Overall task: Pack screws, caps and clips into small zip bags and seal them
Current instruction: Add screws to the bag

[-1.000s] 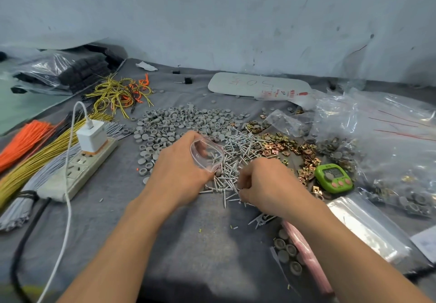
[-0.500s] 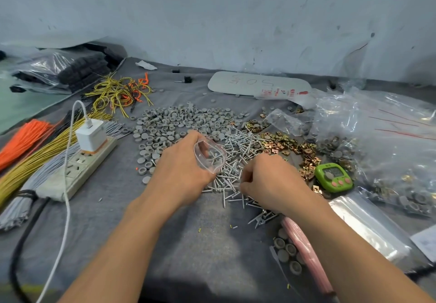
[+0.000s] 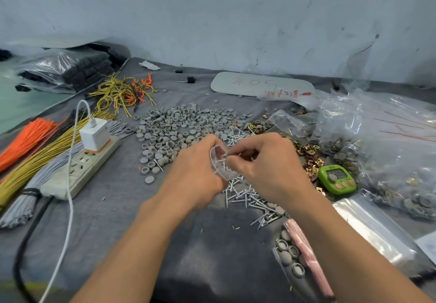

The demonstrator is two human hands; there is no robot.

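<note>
My left hand point(image 3: 192, 172) grips a small clear zip bag point(image 3: 220, 162) with its mouth held open, above the pile of silver screws point(image 3: 247, 196) on the grey cloth. My right hand point(image 3: 266, 163) pinches a few screws at the bag's mouth; several screws show inside the bag. A wide heap of grey round caps point(image 3: 179, 128) lies just behind my hands. Brass clips point(image 3: 309, 158) are scattered to the right of the screws.
A power strip with a white charger point(image 3: 94, 137) and bundles of orange, yellow and grey ties point(image 3: 35, 151) lie at left. A green timer point(image 3: 336, 178), large clear bags of parts point(image 3: 382, 146) and a stack of empty zip bags point(image 3: 377, 229) lie at right. A filled small bag with caps point(image 3: 297, 255) sits near front.
My right hand has risen from the screw pile with screws and moved left up to the bag's mouth. My left hand has lifted the bag slightly.
</note>
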